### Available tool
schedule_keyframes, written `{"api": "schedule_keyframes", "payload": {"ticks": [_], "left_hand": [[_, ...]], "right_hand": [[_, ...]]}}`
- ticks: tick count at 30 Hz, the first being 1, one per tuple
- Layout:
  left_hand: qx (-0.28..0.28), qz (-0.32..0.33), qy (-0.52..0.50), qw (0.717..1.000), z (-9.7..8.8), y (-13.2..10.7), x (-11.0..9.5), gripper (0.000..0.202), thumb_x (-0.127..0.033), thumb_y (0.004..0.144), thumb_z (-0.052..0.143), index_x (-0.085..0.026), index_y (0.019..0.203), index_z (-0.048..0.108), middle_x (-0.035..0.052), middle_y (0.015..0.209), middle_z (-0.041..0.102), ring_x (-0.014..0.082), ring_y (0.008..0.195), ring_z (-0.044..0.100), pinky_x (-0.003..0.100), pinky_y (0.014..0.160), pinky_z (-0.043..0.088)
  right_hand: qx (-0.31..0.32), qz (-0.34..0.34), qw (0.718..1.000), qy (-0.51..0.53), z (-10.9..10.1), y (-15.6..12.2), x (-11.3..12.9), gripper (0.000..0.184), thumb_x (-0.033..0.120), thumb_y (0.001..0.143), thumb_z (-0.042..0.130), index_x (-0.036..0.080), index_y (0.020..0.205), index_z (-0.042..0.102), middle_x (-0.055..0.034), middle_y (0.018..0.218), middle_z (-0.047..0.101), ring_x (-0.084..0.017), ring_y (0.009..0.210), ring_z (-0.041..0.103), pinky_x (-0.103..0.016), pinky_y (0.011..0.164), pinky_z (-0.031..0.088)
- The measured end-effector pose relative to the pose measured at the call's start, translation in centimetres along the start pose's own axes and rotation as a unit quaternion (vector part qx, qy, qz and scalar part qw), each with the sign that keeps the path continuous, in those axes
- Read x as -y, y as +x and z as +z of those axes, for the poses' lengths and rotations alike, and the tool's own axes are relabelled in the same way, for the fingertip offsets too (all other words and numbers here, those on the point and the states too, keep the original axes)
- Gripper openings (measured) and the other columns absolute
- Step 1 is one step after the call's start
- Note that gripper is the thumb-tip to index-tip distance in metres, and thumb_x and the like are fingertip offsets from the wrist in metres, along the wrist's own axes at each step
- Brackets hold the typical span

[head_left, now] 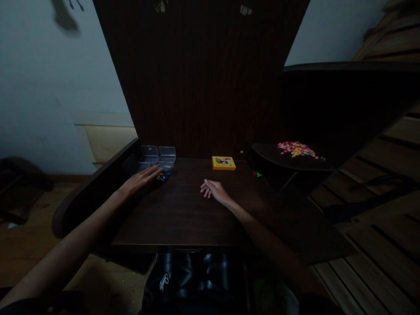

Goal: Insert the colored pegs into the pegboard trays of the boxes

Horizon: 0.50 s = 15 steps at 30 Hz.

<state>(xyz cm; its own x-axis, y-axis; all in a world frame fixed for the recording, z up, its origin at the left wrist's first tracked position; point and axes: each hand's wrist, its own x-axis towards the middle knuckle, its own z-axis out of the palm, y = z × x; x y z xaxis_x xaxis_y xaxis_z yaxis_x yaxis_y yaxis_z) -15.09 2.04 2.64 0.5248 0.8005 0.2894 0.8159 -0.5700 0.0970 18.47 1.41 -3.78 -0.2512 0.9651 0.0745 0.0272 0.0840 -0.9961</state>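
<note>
My left hand (144,177) reaches to the far left of the dark wooden desk, fingers stretched out and palm down. Beside its fingertips lies a small pile of blue and yellow pieces (165,176), partly hidden under the hand. Just behind stands a clear plastic compartment box (167,151) with its lids raised. Over the middle of the desk is my right hand (213,190), holding nothing, its fingers loosely curled and apart. A yellow box (223,163) with a printed picture lies flat beyond the right hand, not touched by it.
A corner shelf (262,151) at the right bears a heap of pink, yellow and orange bits (297,149). Small red and green pieces (257,174) lie near the desk's right side. A raised wooden side edge (95,183) bounds the left, and a tall dark panel (203,78) the back.
</note>
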Motion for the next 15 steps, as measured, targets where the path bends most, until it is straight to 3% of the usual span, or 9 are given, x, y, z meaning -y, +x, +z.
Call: {"api": "schedule_keyframes", "payload": {"ticks": [6,11,15], "left_hand": [[-0.024,-0.018,-0.018,0.999,-0.6,-0.1,2.1,0.051,-0.022,0.089,0.038,-0.021,0.139,0.045,0.0056,0.15,0.041,0.0242,0.133,0.045,0.039,0.11,0.039],[-0.194,-0.098,-0.013,0.976,0.1,-2.1,2.8,0.053,-0.041,0.09,0.046,-0.02,0.139,0.041,0.0077,0.145,0.046,0.0236,0.13,0.049,0.037,0.108,0.042],[-0.22,-0.166,0.001,0.961,0.8,-5.0,1.1,0.05,-0.047,0.088,0.05,-0.014,0.126,0.053,0.0125,0.13,0.06,0.0267,0.116,0.06,0.037,0.1,0.048]], "right_hand": [[0.002,0.0,1.0,0.005,0.0,0.0,0.1,0.057,0.07,0.076,0.053,0.014,0.075,0.062,-0.0046,0.064,0.066,-0.01,0.046,0.058,-0.02,0.04,0.04],[0.0,-0.003,1.0,0.0,0.1,0.0,-0.1,0.057,0.069,0.078,0.051,0.014,0.075,0.062,-0.0049,0.064,0.066,-0.01,0.045,0.057,-0.02,0.04,0.04],[0.006,-0.004,1.0,-0.007,-0.1,0.1,-0.2,0.055,0.067,0.08,0.05,0.014,0.075,0.062,-0.0051,0.064,0.066,-0.01,0.046,0.057,-0.02,0.04,0.041]]}}
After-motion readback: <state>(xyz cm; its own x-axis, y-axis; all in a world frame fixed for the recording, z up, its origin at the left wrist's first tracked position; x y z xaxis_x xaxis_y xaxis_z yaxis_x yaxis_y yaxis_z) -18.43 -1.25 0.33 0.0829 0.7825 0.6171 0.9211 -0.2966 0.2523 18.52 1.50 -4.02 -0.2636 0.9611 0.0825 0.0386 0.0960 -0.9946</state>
